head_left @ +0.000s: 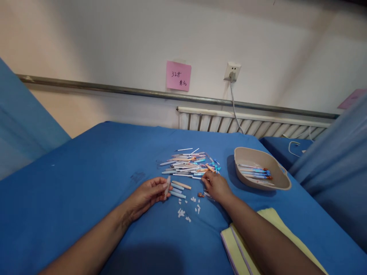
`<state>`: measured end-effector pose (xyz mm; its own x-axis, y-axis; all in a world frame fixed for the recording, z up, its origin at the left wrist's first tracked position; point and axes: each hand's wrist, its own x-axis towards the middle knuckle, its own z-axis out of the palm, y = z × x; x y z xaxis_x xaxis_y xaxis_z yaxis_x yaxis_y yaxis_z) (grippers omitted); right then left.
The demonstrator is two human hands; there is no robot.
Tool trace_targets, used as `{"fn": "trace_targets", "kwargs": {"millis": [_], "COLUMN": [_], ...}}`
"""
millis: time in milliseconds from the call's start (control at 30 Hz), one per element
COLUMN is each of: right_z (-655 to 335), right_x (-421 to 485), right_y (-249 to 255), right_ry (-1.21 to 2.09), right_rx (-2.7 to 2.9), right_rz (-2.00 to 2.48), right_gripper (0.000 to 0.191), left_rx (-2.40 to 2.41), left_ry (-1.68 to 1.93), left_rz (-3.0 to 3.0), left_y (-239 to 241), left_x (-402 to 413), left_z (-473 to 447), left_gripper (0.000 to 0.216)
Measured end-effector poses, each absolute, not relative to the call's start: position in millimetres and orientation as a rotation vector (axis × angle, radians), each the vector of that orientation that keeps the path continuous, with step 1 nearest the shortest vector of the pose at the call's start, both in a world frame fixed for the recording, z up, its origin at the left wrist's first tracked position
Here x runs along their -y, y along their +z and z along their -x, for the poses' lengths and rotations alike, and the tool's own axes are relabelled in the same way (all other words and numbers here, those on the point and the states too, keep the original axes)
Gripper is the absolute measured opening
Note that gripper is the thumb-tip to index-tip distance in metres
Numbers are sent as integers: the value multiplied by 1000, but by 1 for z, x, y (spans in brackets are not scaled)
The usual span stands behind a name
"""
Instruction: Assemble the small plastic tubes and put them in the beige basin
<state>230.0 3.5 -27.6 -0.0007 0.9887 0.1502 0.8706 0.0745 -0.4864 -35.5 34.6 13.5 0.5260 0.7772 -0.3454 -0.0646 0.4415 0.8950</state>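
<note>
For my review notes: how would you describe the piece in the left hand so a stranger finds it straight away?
On the blue-covered table, find the heap of pen parts at its middle. At the heap's near left edge, the left hand pinches a pale translucent tube, held nearly upright. The loose tubes beside it lie flat on the cloth.

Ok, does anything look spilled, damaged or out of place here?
Nothing looks damaged. A dark smudge marks the blue cover left of the heap of pen parts, and tiny white bits lie scattered between the left hand, which holds a clear tube, and the right hand. Pens lie tidy in the tray.
</note>
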Motion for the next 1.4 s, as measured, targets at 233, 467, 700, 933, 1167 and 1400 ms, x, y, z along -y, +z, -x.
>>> {"fn": "trace_targets", "kwargs": {"millis": [233, 467, 700, 933, 1167, 1400], "right_z": [-226, -222, -221, -221, -218, -214], "right_x": [-1, 14, 23, 26, 27, 31], "right_y": [-36, -24, -16, -13, -11, -5], "right_ry": [645, 710, 698, 682, 604, 527], "right_rx": [1692, 1681, 1769, 1842, 1926, 1996], "right_rz": [1502, 1325, 1304, 1355, 1337, 1305], "right_gripper": [19, 21, 17, 15, 15, 14], "left_rx": [-888, -961, -1009, -1020, -971, -958], "left_ry": [630, 672, 655, 628, 585, 542], "left_rz": [-1022, -1231, -1398, -1416, -1419, -1522], "left_y": [14, 10, 9, 9, 10, 12], "left_x": [-34, -31, -27, -25, -24, -21], "left_z": [34, 31, 28, 26, 25, 23], "left_gripper": [23, 25, 25, 25, 22, 21]}}
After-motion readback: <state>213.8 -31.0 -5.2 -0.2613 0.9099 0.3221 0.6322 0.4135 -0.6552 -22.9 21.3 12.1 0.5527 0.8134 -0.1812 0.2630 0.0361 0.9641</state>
